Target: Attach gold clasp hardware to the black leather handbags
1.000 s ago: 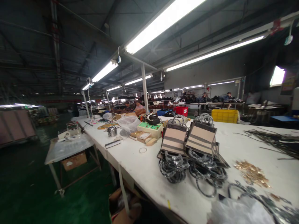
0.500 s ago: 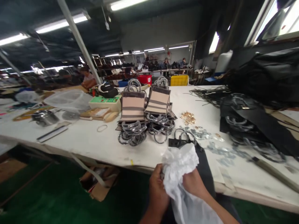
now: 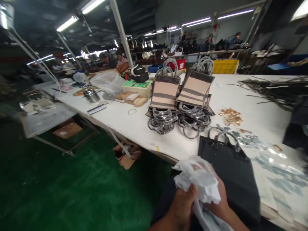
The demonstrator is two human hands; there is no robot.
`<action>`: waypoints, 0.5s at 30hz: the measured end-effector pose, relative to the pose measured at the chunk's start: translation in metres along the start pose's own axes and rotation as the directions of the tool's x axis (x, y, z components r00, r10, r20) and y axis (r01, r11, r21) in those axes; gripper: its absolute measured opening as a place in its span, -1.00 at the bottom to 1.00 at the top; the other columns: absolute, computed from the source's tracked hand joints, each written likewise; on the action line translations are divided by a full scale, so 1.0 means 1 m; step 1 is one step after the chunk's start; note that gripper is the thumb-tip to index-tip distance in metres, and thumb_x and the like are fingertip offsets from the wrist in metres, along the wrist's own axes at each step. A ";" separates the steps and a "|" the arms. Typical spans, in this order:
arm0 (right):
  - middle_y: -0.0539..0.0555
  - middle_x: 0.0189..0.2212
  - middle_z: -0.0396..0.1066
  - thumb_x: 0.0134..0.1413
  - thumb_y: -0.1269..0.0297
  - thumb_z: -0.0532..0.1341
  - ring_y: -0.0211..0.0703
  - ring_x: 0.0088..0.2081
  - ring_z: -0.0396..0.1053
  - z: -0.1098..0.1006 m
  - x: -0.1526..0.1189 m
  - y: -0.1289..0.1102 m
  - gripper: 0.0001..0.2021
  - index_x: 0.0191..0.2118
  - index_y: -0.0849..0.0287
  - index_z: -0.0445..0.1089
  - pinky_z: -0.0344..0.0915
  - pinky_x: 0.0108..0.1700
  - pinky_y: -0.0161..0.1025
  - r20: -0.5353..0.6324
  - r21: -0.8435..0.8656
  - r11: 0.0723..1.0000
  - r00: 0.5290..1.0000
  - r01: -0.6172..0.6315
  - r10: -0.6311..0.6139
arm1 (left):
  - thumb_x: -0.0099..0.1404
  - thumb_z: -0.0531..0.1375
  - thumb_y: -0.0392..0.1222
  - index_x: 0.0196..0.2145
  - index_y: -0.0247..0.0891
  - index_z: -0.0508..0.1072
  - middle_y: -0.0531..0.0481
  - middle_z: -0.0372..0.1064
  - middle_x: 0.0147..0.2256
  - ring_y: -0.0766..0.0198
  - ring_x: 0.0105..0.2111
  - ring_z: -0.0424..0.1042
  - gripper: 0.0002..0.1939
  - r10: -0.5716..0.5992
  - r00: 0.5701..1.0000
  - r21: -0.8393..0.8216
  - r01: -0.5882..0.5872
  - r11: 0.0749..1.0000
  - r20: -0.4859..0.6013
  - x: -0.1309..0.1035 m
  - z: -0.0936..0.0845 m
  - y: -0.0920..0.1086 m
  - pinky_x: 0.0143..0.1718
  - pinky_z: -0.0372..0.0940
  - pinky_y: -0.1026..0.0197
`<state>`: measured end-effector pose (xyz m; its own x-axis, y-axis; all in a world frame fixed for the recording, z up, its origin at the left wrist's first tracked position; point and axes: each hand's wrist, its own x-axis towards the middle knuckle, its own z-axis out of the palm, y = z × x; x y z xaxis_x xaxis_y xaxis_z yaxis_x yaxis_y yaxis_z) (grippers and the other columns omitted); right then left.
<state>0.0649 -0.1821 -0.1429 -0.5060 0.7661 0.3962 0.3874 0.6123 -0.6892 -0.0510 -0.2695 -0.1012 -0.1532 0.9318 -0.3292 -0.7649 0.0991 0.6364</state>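
Note:
A crumpled white translucent plastic bag (image 3: 204, 184) is bunched between my two hands at the lower middle. My left hand (image 3: 181, 203) grips its near left side, thumb on top. Behind and to the right, my right hand (image 3: 220, 195) is closed round the bag, its fingers partly covered by the plastic. Just beyond lies a black bag panel (image 3: 228, 170) with ring handles, over the table's front edge. Stacks of striped beige panels (image 3: 166, 91) with wrapped ring handles (image 3: 163, 122) stand on the white table (image 3: 134, 125).
Gold metal pieces (image 3: 231, 116) and clear plastic bits (image 3: 250, 141) lie at the right. A green-topped machine (image 3: 138, 85), a steel pot (image 3: 91, 95) and a ruler (image 3: 96, 109) are further left. An open carton (image 3: 127, 158) sits below the table; people sit far back.
The view has swung left, so the table's things appear further right. Both hands have moved off the black panel with the plastic bag, which now looks more gathered, and more of the panel shows.

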 end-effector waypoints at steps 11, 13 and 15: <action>0.23 0.28 0.37 0.16 0.31 0.30 0.09 0.28 0.36 0.055 -0.008 -0.036 -0.46 0.28 0.05 0.42 0.30 0.30 -0.06 0.629 0.215 0.974 0.752 0.076 -0.197 | -0.01 0.50 -0.01 -0.09 -0.39 0.58 -0.33 0.61 -0.19 -0.22 -0.11 0.61 -0.42 -0.042 0.861 -0.110 -0.016 0.994 -0.507 -0.004 -0.163 0.006 -0.04 0.48 -0.09; 0.19 0.19 0.47 0.20 0.21 0.31 0.05 0.21 0.44 0.059 -0.018 -0.029 -0.50 0.26 0.02 0.45 0.31 0.29 -0.12 0.693 0.265 0.963 0.703 -0.042 -0.160 | -0.24 0.52 0.01 -0.21 -0.33 0.58 -0.26 0.61 -0.31 -0.28 -0.15 0.61 -0.39 0.103 0.682 0.119 -0.023 0.993 -0.724 -0.003 -0.215 0.005 -0.13 0.51 -0.12; 0.15 0.12 0.54 0.20 0.10 0.32 0.06 0.14 0.50 0.063 -0.024 -0.019 -0.54 0.21 -0.03 0.51 0.36 0.24 -0.14 0.718 0.233 0.957 0.694 -0.173 -0.050 | -0.32 0.50 0.01 -0.26 -0.21 0.57 -0.17 0.61 -0.34 -0.31 -0.09 0.58 -0.41 0.164 0.572 0.202 0.004 0.979 -0.804 -0.002 -0.265 0.013 -0.12 0.51 -0.15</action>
<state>0.0207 -0.2243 -0.1772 -0.9238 0.3614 -0.1264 0.2785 0.4077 -0.8696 -0.2269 -0.3627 -0.2770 -0.7157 0.2680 -0.6450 -0.6232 0.1719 0.7629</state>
